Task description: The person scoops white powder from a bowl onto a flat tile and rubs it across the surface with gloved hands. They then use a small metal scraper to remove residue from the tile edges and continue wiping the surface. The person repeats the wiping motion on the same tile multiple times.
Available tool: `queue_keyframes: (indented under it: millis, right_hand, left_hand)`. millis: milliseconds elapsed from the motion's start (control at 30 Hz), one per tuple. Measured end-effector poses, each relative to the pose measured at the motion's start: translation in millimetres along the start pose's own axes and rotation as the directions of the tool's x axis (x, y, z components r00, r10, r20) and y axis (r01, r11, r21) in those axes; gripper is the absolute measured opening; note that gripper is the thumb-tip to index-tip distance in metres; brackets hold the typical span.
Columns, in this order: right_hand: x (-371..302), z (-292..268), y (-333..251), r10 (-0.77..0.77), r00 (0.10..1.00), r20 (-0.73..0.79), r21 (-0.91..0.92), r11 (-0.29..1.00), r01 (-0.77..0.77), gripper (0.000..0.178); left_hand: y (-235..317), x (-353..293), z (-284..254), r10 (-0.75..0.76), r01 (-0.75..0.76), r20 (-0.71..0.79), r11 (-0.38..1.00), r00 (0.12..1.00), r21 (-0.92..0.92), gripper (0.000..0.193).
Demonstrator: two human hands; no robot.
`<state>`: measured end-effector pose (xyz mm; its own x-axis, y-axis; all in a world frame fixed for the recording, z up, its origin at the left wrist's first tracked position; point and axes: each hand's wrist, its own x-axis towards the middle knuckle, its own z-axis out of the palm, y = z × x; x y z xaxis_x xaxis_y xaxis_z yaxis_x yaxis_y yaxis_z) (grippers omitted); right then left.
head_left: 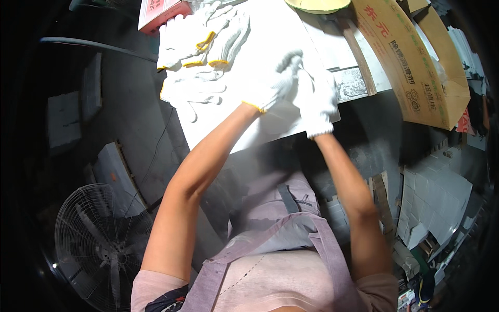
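Observation:
White knitted gloves cover both my hands, which meet over the right part of a white tabletop (221, 132). My left hand (273, 80), its glove cuff edged in yellow, has its fingers curled in against the right one; what they grip, if anything, is lost in glare and blur. Beside it, my right hand (316, 99) points away from me, its glove cuff at the wrist and its fingers smeared by motion. To the left lie several loose white gloves (228, 44) with yellow cuff edges, heaped together. Nearer me, a separate white glove (192, 88) lies flat, fingers spread.
A pink-red box (161, 14) stands behind the gloves. At the far edge sits a yellow-green basin (319, 5). A long open cardboard carton (410, 62) fills the right back. A wire-caged fan (104, 249) stands low left; stacked white cartons (434, 192) are low right.

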<state>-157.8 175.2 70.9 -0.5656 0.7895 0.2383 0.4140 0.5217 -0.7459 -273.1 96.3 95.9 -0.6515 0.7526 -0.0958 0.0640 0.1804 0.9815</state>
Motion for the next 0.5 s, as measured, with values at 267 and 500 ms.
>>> queue_keyframes:
  millis: [267, 500]
  right_hand:
    - [-78.0, -23.2, -11.9, 0.134, 0.956, -0.262, 0.014, 0.991, -0.135, 0.027]
    - [-37.8, 15.9, 18.6, 0.079, 0.984, -0.159, -0.333, 0.934, -0.128, 0.028]
  left_hand:
    - [-31.5, -28.8, 14.2, 0.06, 0.161, 0.532, 0.919, 0.845, -0.36, 0.055]
    - [-53.2, 12.3, 11.0, -0.087, 0.279, 0.483, 0.897, 0.871, -0.342, 0.046]
